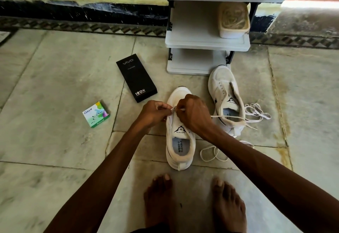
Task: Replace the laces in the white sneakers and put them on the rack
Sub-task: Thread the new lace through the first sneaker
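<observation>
the near sneaker [180, 141] stood on the stone floor [55, 86], toe pointing far, just beyond the person's bare feet [229, 205]. both hands met over its eyelets. the left hand [155, 112] had its fingers curled, pinching the eyelet edge. the right hand [192, 115] was clamped on a white lace [227, 117] that ran right across the second sneaker [226, 97]. more lace [212, 153] looped on the floor by the right forearm. the second sneaker's toe lay at the foot of the grey rack [207, 40], which held a tub [233, 19]. a black box [136, 77] and a small green box [96, 114] lay to the left.
</observation>
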A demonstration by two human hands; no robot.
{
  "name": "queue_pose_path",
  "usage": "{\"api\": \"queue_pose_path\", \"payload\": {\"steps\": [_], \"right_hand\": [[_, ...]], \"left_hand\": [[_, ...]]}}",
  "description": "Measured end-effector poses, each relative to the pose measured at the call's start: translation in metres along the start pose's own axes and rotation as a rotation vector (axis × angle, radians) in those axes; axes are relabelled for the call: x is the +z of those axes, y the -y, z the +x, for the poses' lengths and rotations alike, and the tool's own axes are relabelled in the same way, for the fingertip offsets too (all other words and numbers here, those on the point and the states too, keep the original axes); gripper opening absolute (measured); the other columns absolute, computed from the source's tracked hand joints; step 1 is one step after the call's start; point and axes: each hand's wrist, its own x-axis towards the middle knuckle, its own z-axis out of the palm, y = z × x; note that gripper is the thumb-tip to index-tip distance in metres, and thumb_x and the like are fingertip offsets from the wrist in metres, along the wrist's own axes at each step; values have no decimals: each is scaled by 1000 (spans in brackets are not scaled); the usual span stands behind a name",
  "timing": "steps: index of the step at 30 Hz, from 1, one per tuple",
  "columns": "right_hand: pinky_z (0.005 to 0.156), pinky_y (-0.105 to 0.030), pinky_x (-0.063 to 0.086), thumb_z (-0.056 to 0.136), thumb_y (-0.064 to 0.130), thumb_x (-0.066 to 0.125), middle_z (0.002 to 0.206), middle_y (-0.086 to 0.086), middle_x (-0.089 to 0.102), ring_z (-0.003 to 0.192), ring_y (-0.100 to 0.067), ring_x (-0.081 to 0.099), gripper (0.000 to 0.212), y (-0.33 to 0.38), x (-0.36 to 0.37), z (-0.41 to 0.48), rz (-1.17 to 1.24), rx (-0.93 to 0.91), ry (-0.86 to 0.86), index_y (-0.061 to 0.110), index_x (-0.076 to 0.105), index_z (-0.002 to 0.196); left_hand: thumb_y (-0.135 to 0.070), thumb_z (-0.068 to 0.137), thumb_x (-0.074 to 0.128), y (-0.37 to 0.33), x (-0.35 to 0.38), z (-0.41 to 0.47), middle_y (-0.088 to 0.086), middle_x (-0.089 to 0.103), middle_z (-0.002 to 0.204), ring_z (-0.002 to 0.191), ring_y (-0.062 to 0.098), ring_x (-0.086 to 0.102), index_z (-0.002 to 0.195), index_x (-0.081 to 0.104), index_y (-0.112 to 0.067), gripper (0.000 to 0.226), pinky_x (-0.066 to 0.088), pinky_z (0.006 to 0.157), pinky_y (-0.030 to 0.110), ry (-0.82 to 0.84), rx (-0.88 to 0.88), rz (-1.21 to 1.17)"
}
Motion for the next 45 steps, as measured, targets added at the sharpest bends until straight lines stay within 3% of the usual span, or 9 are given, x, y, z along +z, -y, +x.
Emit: {"api": "queue_pose_path", "payload": {"steps": [5, 9, 12, 15, 19, 26, 32, 40, 45], "right_hand": [[76, -36, 48, 91, 22, 59, 96, -9, 65, 90, -26, 60, 19, -1, 1, 1, -25, -29, 7, 11, 73, 98], [79, -40, 50, 93, 20, 56, 96, -11, 66, 90, -27, 61, 21, -2, 2, 0, -59, -57, 20, 7, 72, 99], [79, -42, 51, 92, 18, 56, 95, -13, 65, 88, -29, 61, 21, -1, 3, 3, -70, -56, 31, 6, 72, 97], [80, -44, 51, 92, 19, 55, 93, -12, 65, 87, -28, 61, 21, -3, 5, 3, -58, -45, 34, 6, 72, 95], [79, -40, 50, 94, 25, 56, 96, -9, 67, 90, -26, 60, 22, -5, 9, -1, -58, -38, -9, 11, 72, 98], [78, -42, 47, 94, 26, 56, 95, -7, 67, 90, -28, 58, 20, -6, 14, -5, -86, -38, -78, 14, 72, 95], [76, -40, 45, 92, 23, 58, 91, -8, 68, 88, -29, 59, 19, -5, 16, -3, -134, -66, -83, 13, 74, 93], [65, -35, 47, 81, 14, 68, 72, -9, 67, 69, -28, 62, 8, -1, 16, 0, -284, -164, -73, 10, 70, 74], [68, -35, 47, 78, 15, 71, 75, -6, 68, 73, -26, 63, 2, 0, 19, -1, -330, -143, -103, 14, 72, 77]], "left_hand": [[-14, 87, 71, 0, 2, 0, 4, 70, 90, 77, 8, 64, 102, 71, -7, 17, 51, 57, 9, -39, 58, 92], [-17, 84, 74, -2, 5, 3, 0, 69, 89, 78, 9, 65, 98, 72, -13, 14, 56, 76, 26, -72, 71, 204], [-18, 83, 75, -4, 6, 3, -3, 66, 84, 72, 5, 61, 98, 73, -13, 16, 53, 74, 23, -95, 96, 268], [-18, 83, 75, -6, 8, 1, 0, 68, 86, 75, 10, 63, 99, 73, -10, 18, 53, 78, 25, -112, 107, 299], [-17, 83, 75, -6, 7, 2, 2, 69, 89, 78, 13, 65, 102, 73, -10, 21, 56, 80, 28, -94, 82, 262], [-9, 86, 70, -8, 0, 4, 4, 69, 93, 76, 8, 63, 106, 71, -7, 20, 48, 53, 9, 7, -25, 95], [-7, 87, 69, -6, -4, 5, 3, 69, 92, 84, 13, 65, 102, 70, -9, 16, 51, 61, 16, 78, -103, -64], [-7, 88, 66, -7, -10, 5, 5, 71, 93, 85, 14, 67, 104, 70, -6, 16, 54, 60, 15, 181, -183, -181], [-8, 88, 67, -8, -11, 6, 5, 72, 93, 87, 15, 67, 103, 70, -7, 16, 54, 62, 15, 196, -159, -151]]}}
